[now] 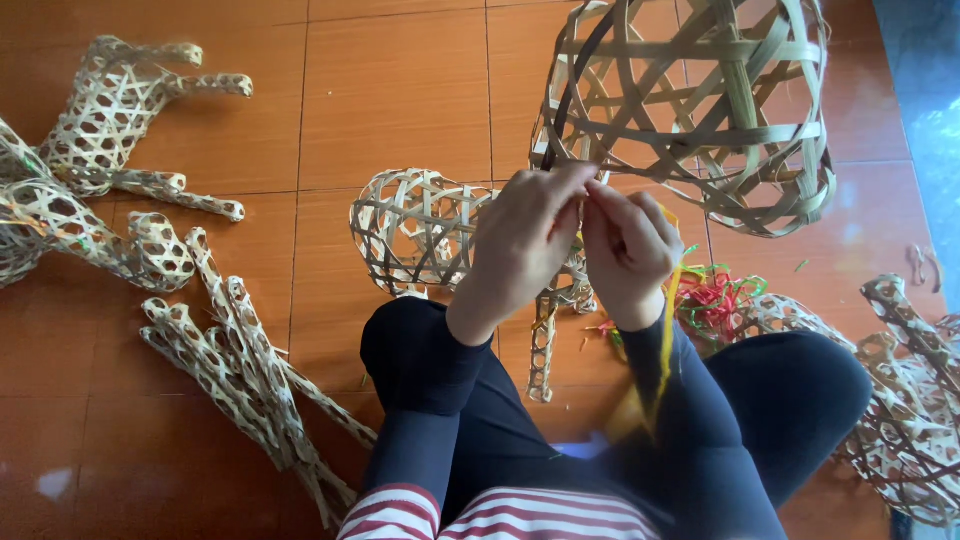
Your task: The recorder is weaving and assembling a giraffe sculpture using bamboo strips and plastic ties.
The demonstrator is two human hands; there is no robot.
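My left hand (525,245) and my right hand (628,250) meet at the lower rim of a large open-weave bamboo sphere (700,110) held up in front of me. Both hands pinch the rim where the strips cross. A yellow plastic strip (668,330) hangs down from my right hand along my forearm. A smaller woven bamboo ball (415,230) lies on the floor behind my left hand, with a narrow woven tube (543,345) below it. My dark sleeves and dark trousers fill the lower middle.
Woven bamboo leg-shaped tubes (240,370) lie bundled at lower left. A woven animal-shaped frame (110,110) rests at upper left. More woven pieces (915,400) sit at the right edge. Red and green plastic strips (715,298) lie tangled by my right knee. The floor is orange-brown tile (400,90).
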